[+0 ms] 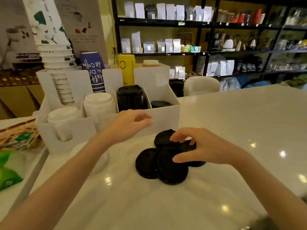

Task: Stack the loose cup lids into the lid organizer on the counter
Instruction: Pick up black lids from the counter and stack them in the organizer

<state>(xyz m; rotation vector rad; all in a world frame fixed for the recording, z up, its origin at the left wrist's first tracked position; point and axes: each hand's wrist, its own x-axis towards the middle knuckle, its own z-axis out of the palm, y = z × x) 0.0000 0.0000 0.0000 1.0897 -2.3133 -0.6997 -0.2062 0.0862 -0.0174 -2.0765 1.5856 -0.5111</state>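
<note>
Several loose black cup lids (167,165) lie overlapping in a pile on the white counter (149,205). My right hand (199,146) is spread over the pile, fingertips touching the far lids and thumb on a near one; none is lifted. My left hand (131,123) hovers in front of the white lid organizer (162,115), fingers loosely curled and holding nothing. In the organizer, a tall stack of black lids (130,97) fills one compartment and a low black stack (160,104) sits in the right one. White lid stacks (98,105) stand further left.
Stacked paper cups (54,52), a blue cup sleeve stack (93,70) and a yellow container (126,68) stand behind the organizer. Green and printed packets (15,143) lie at the left edge. A white chair back (201,85) and black shelves of bags are beyond the counter.
</note>
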